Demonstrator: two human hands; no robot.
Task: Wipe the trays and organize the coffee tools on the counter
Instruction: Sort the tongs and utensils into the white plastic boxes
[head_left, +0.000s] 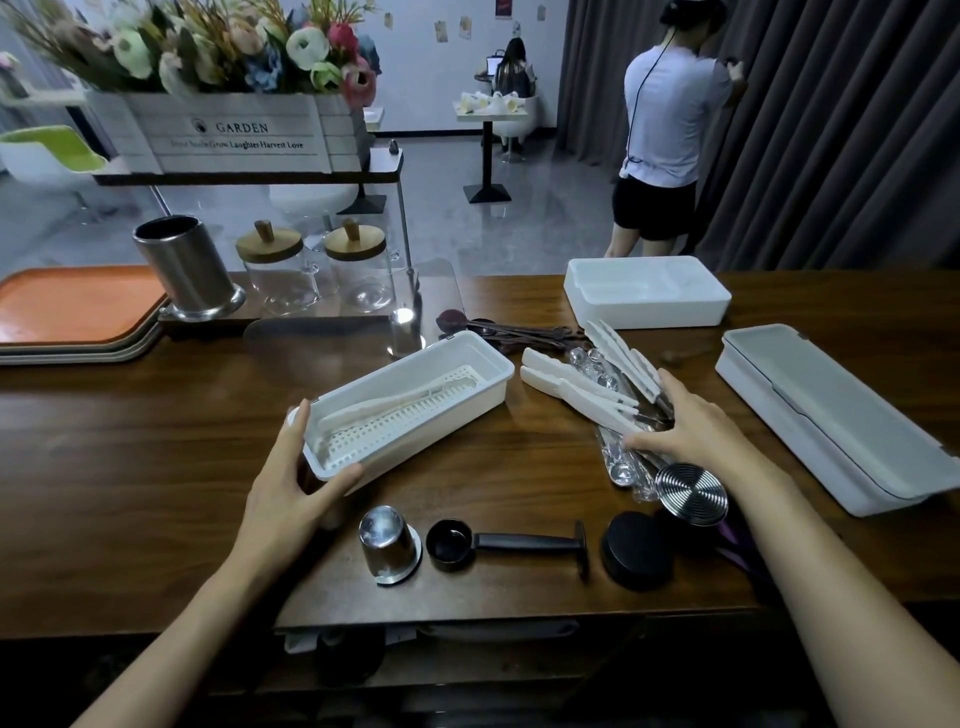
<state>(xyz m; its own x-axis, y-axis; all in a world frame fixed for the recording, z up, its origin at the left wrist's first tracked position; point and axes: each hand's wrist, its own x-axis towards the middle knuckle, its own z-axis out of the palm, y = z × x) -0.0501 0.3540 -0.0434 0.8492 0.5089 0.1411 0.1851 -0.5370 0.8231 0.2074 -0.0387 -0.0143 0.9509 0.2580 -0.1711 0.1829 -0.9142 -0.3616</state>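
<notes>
**Bin braced, tongs next**

The left hand (291, 483) clasps the near end of the white bin (415, 441), thumb hooked under the corner and fingers curled over the rim. The bin sits askew on the counter (156, 441), running away from that grip toward the far right. One tong (395, 402) already lies on its perforated insert.

The right hand (691, 426) lies spread over the loose tongs (566, 384), thumb at the near side and fingers at the far side of their ends. Whether it has closed on any of them cannot be told. Wrapped spoons (618, 462) lie under and just nearer than the thumb.

Judged by look, the bin is thin, stiff plastic, light enough to skid on the polished wood, so the bracing hand matters. The tongs look light, rigid and smooth. Bunching them near their ends should keep them parallel, since loose ones could fan out. The film on the spoons probably makes them slippery, so they are better gathered in a bundle.

Between the two grips the wood is bare, a short path into the bin. Nearer than the left grip stand a cup (388, 540) and a scoop (519, 543), close to the counter's edge. Just outside the right grip lies a long lid (831, 415), limiting swing that way
</notes>
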